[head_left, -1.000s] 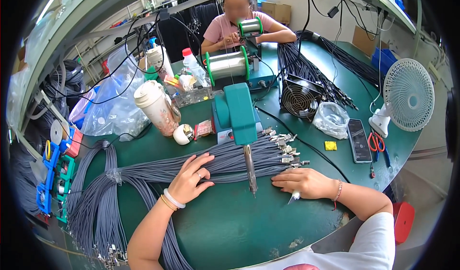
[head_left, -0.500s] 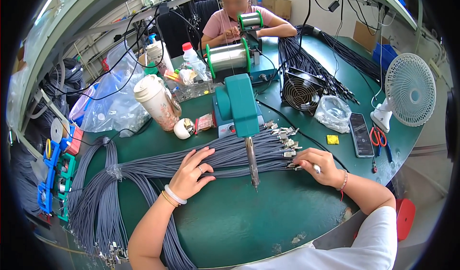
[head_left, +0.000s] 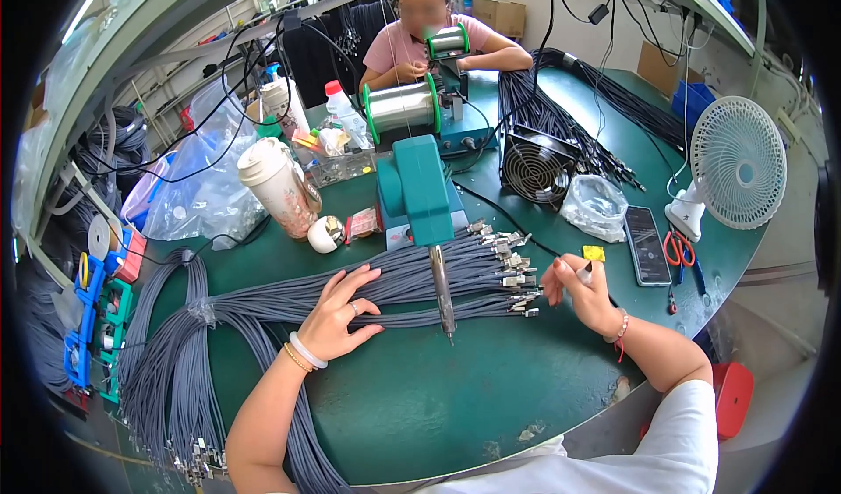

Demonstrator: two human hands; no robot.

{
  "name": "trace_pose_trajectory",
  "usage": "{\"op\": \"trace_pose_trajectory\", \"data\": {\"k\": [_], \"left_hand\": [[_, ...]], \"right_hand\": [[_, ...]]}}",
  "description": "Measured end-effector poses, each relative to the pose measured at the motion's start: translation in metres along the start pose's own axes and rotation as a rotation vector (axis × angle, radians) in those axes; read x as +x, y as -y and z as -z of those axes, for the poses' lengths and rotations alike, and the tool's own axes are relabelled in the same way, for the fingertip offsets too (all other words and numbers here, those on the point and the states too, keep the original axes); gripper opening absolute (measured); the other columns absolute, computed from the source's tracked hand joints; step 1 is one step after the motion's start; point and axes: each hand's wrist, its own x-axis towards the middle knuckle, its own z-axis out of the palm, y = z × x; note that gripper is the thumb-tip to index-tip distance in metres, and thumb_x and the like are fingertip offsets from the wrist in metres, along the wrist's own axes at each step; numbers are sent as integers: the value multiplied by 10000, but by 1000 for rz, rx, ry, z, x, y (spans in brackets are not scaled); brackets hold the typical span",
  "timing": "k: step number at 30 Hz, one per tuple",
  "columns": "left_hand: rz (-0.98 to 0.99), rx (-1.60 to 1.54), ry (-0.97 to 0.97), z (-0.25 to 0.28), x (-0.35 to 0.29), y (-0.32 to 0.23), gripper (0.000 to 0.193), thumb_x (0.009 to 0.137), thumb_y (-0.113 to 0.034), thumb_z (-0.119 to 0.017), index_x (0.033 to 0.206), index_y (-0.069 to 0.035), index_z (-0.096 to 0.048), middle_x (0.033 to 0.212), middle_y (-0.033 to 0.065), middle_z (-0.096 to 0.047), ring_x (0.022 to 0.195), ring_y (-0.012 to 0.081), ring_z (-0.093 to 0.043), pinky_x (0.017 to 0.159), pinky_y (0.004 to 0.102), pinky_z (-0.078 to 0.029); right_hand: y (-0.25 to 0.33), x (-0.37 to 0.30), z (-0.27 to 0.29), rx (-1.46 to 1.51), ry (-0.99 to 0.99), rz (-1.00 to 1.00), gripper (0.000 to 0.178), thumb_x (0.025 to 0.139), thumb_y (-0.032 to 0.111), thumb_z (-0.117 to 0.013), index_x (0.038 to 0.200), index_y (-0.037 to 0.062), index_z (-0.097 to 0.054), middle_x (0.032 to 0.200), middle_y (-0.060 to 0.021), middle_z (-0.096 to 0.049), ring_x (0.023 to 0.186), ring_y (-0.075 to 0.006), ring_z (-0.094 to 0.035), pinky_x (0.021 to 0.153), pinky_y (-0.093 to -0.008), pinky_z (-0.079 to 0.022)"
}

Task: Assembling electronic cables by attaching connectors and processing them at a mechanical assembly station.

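Note:
A thick bundle of grey cables (head_left: 263, 305) lies across the green table, tied near its left part. Small metal connectors (head_left: 517, 275) end the cables on the right. My left hand (head_left: 335, 319) rests on the bundle with its fingers stretched out and holds nothing. My right hand (head_left: 585, 291) is closed around a white, pen-like tool (head_left: 585, 272) just right of the connectors. Its exact kind is hidden by the fingers. Between my hands, the teal soldering machine (head_left: 422, 187) reaches over the cables, its metal rod (head_left: 442, 292) pointing down.
Behind the machine stand a large solder wire spool (head_left: 401, 111) and a co-worker (head_left: 394, 52). A floral tumbler (head_left: 279, 187) is at left. On the right are a small black fan (head_left: 536, 172), a plastic bag (head_left: 596, 207), a phone (head_left: 646, 247), red scissors (head_left: 676, 249) and a white fan (head_left: 740, 165).
My right hand has lifted slightly away from the connectors, still holding the white tool. My left hand stays on the cables. The whole view has shifted a little.

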Motion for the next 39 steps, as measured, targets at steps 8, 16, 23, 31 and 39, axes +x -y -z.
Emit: {"op": "trace_pose_trajectory", "data": {"k": [8,16,23,31,39], "left_hand": [[18,29,7,-7,-3,-4,195,650,-157,-719,776,-75,-595,1274,103,-417,1232,274,-342,1014,457,-242],[29,43,7,-8,1,0,192,653,-157,-716,778,-74,-597,1277,107,-414,1227,275,-348,1014,460,-238],[40,42,20,-12,4,6,186,658,-158,-711,780,-75,-598,1280,109,-411,1222,274,-354,1012,459,-239],[45,38,10,-15,5,8,201,635,-140,-721,782,-67,-606,1276,123,-424,1214,289,-365,1019,451,-229],[48,36,16,-14,3,11,175,669,-153,-698,771,-71,-582,1284,109,-412,1215,272,-363,1011,459,-241]], "right_hand": [[-10,12,6,-24,-69,130,332,922,237,-426,835,-42,-583,768,-91,-608,692,-122,-573,651,-245,-458],[-20,17,5,59,74,-48,337,922,245,-430,870,-52,-579,804,-88,-614,752,-135,-594,695,-256,-472],[-28,25,6,25,75,-48,329,919,238,-437,863,-55,-575,795,-90,-614,747,-140,-600,690,-261,-481],[-25,24,8,22,139,-86,367,932,252,-395,842,-56,-574,793,-101,-614,730,-158,-607,670,-250,-475],[-27,26,4,-23,112,-24,346,920,241,-434,828,-58,-582,750,-82,-615,712,-135,-599,672,-259,-486]]}}
